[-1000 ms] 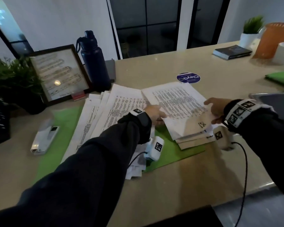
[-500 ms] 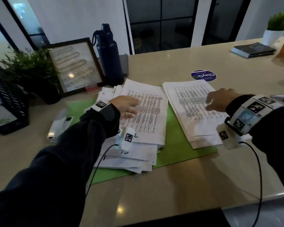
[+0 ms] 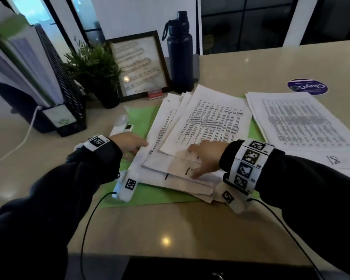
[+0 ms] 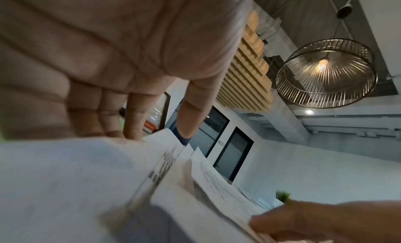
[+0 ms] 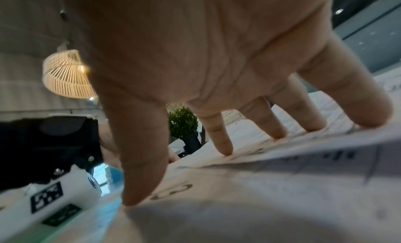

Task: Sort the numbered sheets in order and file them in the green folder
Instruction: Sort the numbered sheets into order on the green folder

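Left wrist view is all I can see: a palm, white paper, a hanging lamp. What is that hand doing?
Observer: The left hand touches the left edge of a fanned pile of printed sheets on a table.
Visitor: What's under the paper?
Observer: A green folder, lying flat, showing round the pile.
Visitor: Whose fingers are at my lower right?
Observer: The person's right hand, fingers spread on the pile's near corners, by handwritten marks.
Visitor: Any more paper?
Observer: Yes, a neater stack lies to the right.
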Demonstrator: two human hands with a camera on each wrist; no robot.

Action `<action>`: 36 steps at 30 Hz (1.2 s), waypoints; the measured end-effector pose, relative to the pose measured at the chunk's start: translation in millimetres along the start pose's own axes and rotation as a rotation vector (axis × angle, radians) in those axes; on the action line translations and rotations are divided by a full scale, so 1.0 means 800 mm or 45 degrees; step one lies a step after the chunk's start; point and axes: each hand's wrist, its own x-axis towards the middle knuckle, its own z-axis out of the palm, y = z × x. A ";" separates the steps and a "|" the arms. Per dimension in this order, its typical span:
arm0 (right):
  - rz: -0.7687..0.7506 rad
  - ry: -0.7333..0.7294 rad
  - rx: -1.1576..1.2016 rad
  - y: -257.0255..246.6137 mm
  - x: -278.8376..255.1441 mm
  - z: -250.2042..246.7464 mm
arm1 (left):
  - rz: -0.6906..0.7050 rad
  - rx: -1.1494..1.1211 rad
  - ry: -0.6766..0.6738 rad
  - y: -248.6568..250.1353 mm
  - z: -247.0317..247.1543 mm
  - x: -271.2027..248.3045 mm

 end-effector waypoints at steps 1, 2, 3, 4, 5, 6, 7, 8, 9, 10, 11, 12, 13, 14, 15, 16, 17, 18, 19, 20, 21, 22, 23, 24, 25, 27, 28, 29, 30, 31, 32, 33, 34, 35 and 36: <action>0.001 0.001 -0.023 -0.002 0.001 0.000 | 0.008 0.033 -0.017 0.000 0.003 -0.003; 0.003 0.004 -0.039 -0.002 0.002 0.000 | 0.018 0.068 -0.040 0.000 0.005 -0.006; 0.007 0.011 -0.045 -0.002 0.002 0.002 | 0.040 0.095 -0.063 0.001 0.009 -0.008; 0.015 0.019 -0.045 -0.001 0.002 0.004 | 0.073 0.114 -0.086 0.002 0.011 -0.007; 0.023 0.026 -0.044 0.000 0.003 0.006 | 0.116 0.150 -0.107 0.003 0.012 -0.006; 0.031 0.026 -0.043 0.000 0.003 0.008 | 0.162 0.221 -0.118 0.005 0.013 -0.005; 0.040 0.027 -0.039 -0.001 0.003 0.009 | 0.200 0.340 -0.109 0.006 0.014 -0.004; 0.051 0.033 -0.038 -0.001 0.003 0.010 | 0.244 0.478 -0.073 0.006 0.014 -0.002; 0.062 0.039 -0.046 0.000 0.005 0.012 | 0.297 0.565 -0.028 0.009 0.015 -0.002; 0.070 0.036 -0.055 0.001 0.005 0.013 | 0.325 0.568 0.004 0.012 0.018 -0.007; 0.071 0.031 -0.060 0.001 0.006 0.015 | 0.356 0.524 0.025 0.014 0.020 -0.010; 0.068 0.026 -0.063 0.002 0.007 0.016 | 0.398 0.443 0.042 0.015 0.021 -0.013; 0.066 0.025 -0.064 0.004 0.008 0.018 | 0.431 0.339 0.017 0.017 0.021 -0.018; 0.060 0.019 -0.068 0.006 0.008 0.019 | 0.471 0.203 -0.061 0.015 0.019 -0.023; 0.047 0.017 -0.073 0.008 0.008 0.019 | 0.494 -0.011 -0.200 0.011 0.019 -0.026; 0.034 0.022 -0.073 0.010 0.007 0.018 | 0.472 -0.282 -0.358 0.007 0.020 -0.030; 0.024 0.035 -0.065 0.012 0.006 0.016 | 0.408 -0.525 -0.463 0.003 0.022 -0.033; 0.015 0.039 -0.061 0.014 0.006 0.015 | 0.364 -0.689 -0.518 0.000 0.027 -0.036; 0.002 0.038 -0.055 0.015 0.007 0.013 | 0.339 -0.774 -0.545 -0.003 0.032 -0.038; -0.002 0.034 -0.047 0.016 0.007 0.012 | 0.322 -0.811 -0.531 -0.003 0.037 -0.040; -0.008 0.038 -0.037 0.017 0.007 0.012 | 0.306 -0.832 -0.518 -0.002 0.043 -0.044; -0.012 0.040 -0.028 0.017 0.007 0.011 | 0.277 -0.888 -0.525 0.000 0.046 -0.046; -0.032 0.028 0.007 0.017 0.005 0.009 | 0.253 -0.957 -0.552 0.004 0.049 -0.047; -0.063 0.002 0.090 0.019 0.003 0.007 | 0.246 -0.996 -0.587 0.010 0.053 -0.049; -0.114 -0.017 0.237 0.021 0.003 0.006 | 0.258 -0.982 -0.624 0.017 0.057 -0.048; -0.216 -0.016 0.651 0.025 0.001 0.006 | 0.314 -0.800 -0.676 0.035 0.068 -0.057; -0.267 -0.005 0.869 0.027 0.002 0.008 | 0.338 -0.692 -0.670 0.045 0.074 -0.062; -0.293 0.021 1.087 0.028 0.001 0.009 | 0.356 -0.595 -0.634 0.054 0.081 -0.066; -0.311 0.057 1.311 0.029 0.002 0.013 | 0.379 -0.486 -0.554 0.062 0.087 -0.069; -0.381 0.080 1.488 0.031 0.005 0.018 | 0.400 -0.357 -0.465 0.069 0.093 -0.070; -0.465 0.100 1.596 0.032 0.006 0.022 | 0.394 -0.255 -0.407 0.074 0.098 -0.069; -0.512 0.121 1.637 0.031 0.003 0.023 | 0.376 -0.178 -0.367 0.080 0.103 -0.070; -0.528 0.149 1.661 0.032 0.000 0.026 | 0.368 -0.128 -0.337 0.084 0.107 -0.071; -0.493 0.193 1.656 0.033 -0.005 0.026 | 0.391 -0.078 -0.308 0.085 0.110 -0.070; -0.473 0.254 1.638 0.035 -0.007 0.030 | 0.421 -0.023 -0.303 0.086 0.111 -0.069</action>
